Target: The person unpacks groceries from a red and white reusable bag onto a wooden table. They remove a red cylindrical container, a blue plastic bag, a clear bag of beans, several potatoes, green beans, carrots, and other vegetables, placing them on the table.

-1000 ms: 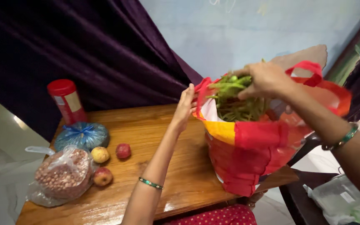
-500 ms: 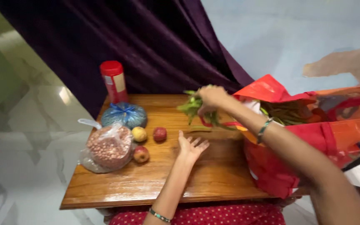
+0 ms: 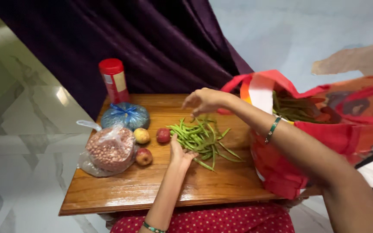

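Note:
A heap of green beans (image 3: 201, 139) lies on the wooden table (image 3: 152, 190). My left hand (image 3: 179, 151) rests flat at the heap's left edge, fingers touching the beans. Above the heap hovers my right hand (image 3: 203, 100), fingers apart and empty. A red and orange cloth bag (image 3: 320, 151) stands at the table's right end, with more green beans (image 3: 296, 110) inside its open mouth.
On the table's left stand a red canister (image 3: 114, 80), a blue tied bag (image 3: 124, 116), a clear bag of peanuts (image 3: 110, 149) and three small fruits (image 3: 142, 135). A dark purple curtain (image 3: 121, 39) hangs behind. Marble floor (image 3: 18, 164) lies to the left.
My right hand carried a bunch of beans out of the bag and let them go onto the table. My left hand left the bag's rim and came down beside the beans.

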